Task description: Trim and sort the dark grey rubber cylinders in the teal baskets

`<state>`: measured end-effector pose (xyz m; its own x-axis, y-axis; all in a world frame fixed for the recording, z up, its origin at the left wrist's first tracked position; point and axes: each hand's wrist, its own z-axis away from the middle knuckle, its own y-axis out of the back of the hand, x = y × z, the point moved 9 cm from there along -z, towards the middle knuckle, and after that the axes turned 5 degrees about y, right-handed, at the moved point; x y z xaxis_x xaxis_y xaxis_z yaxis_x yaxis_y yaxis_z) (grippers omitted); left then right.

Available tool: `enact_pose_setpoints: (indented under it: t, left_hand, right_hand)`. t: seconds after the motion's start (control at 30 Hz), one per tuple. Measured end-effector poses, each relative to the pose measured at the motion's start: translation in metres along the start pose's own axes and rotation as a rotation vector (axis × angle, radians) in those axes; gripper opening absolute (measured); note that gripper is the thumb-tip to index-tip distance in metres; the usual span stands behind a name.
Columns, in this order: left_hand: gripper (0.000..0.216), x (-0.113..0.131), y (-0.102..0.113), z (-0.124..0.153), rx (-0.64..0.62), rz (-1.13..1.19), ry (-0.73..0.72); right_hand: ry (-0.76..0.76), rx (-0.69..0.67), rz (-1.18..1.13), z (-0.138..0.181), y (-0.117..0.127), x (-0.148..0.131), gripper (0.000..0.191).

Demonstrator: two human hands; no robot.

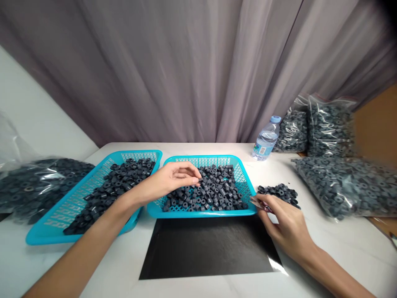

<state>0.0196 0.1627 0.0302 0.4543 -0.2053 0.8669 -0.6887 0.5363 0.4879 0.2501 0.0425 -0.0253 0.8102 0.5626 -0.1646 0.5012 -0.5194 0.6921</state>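
Observation:
My left hand [180, 176] hangs over the middle turquoise basket [201, 214], its thumb and forefinger closed in a pinch. Any piece between those fingertips blends with the dark rings behind. Many short dark grey plastic rings [217, 188] lie loose in this basket. At the basket's right front corner, my right hand [285, 219] grips a small metal-tipped tool [262, 204] with a pinkish handle; fingers cover much of it, so its kind is unclear. Just behind this hand a pile of the same rings [281, 191] rests on the white table [229, 285].
A second turquoise basket [51, 238] of rings stands at left, beside a clear bag of rings [46, 182]. Before the middle basket lies a black sheet [207, 248]. A water bottle [266, 138] and several ring-filled bags [344, 186] occupy the right. A grey curtain [186, 74] hangs behind.

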Motion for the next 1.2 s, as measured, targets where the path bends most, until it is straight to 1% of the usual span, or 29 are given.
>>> enact_pose_setpoints:
  t: [0.17, 0.33, 0.53, 0.7, 0.83, 1.0, 1.2]
  left_hand:
    - [0.024, 0.000, -0.005, 0.001, 0.003, 0.050, 0.010]
    - [0.025, 0.003, -0.007, -0.001, 0.031, 0.055, -0.035]
    - [0.026, 0.004, -0.013, 0.001, -0.008, 0.062, -0.036]
    - [0.025, 0.001, -0.018, 0.000, -0.055, 0.132, -0.004]
    - [0.026, 0.005, -0.020, 0.001, -0.070, 0.151, -0.007]
    - [0.022, 0.011, -0.025, 0.005, -0.108, 0.162, -0.010]
    - [0.020, 0.011, -0.028, 0.006, -0.119, 0.152, -0.007]
  right_hand:
    - [0.008, 0.010, -0.002, -0.002, 0.002, -0.002, 0.016]
    - [0.009, 0.014, 0.005, -0.003, 0.003, -0.003, 0.016]
    - [0.030, 0.026, 0.010, -0.002, 0.003, -0.004, 0.015]
    - [0.026, 0.020, 0.010, -0.002, 0.003, -0.003, 0.015]
    - [0.033, 0.028, 0.010, -0.003, 0.004, -0.005, 0.014]
    - [0.028, 0.024, 0.010, -0.002, 0.003, -0.003, 0.014]
    - [0.027, 0.027, 0.014, -0.001, 0.004, -0.003, 0.014]
